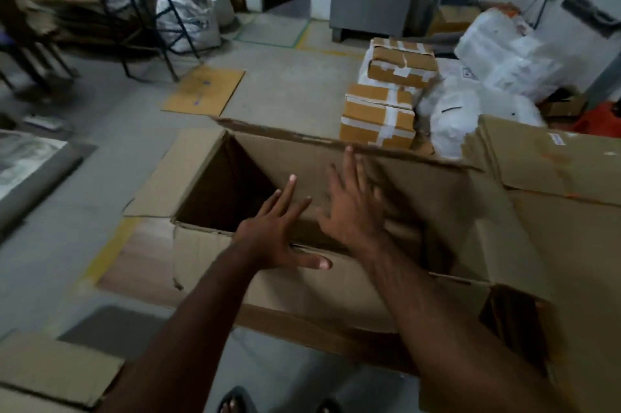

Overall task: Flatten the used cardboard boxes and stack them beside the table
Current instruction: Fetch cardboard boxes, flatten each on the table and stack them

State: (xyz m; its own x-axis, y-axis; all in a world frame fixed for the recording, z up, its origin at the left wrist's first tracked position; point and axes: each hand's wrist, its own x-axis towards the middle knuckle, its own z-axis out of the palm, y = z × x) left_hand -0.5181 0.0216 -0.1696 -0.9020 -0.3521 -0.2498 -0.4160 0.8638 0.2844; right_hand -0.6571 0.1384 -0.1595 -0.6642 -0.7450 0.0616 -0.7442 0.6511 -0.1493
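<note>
Both hands are spread wide over the big open cardboard box [336,285] on the floor. Left hand [268,241] hangs above its near edge, right hand [353,211] against the inner wall, holding nothing.

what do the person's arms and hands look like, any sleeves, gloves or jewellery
Both forearms are bare right down to the bottom of the view, with no sleeve edge in sight. The left hand and the right hand wear no gloves, and no ring, watch or bracelet shows on either wrist or on the fingers. The right hand is motion-blurred, so small details there are hard to tell.
</note>
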